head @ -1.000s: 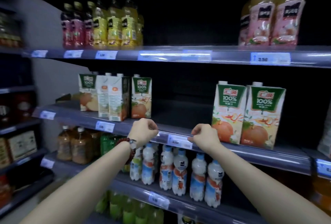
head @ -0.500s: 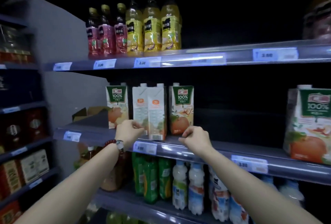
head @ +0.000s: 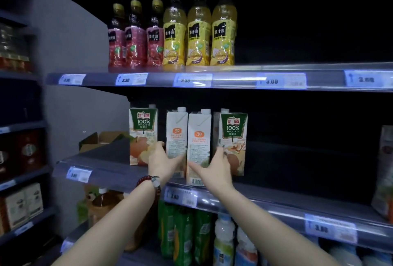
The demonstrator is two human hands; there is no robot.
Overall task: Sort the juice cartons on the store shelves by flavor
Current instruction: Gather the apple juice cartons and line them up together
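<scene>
Four cartons (head: 188,142), two hands (head: 162,162)

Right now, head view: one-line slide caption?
Both open hands, left hand and right hand, reach the two white cartons standing between two apple juice cartons on the middle shelf.

Green-topped cartons (head: 233,138) read "100% APPLE JUICE"; white cartons (head: 199,138) "30"; upper shelf price tags (head: 131,79) "3.30", "3.00".
</scene>
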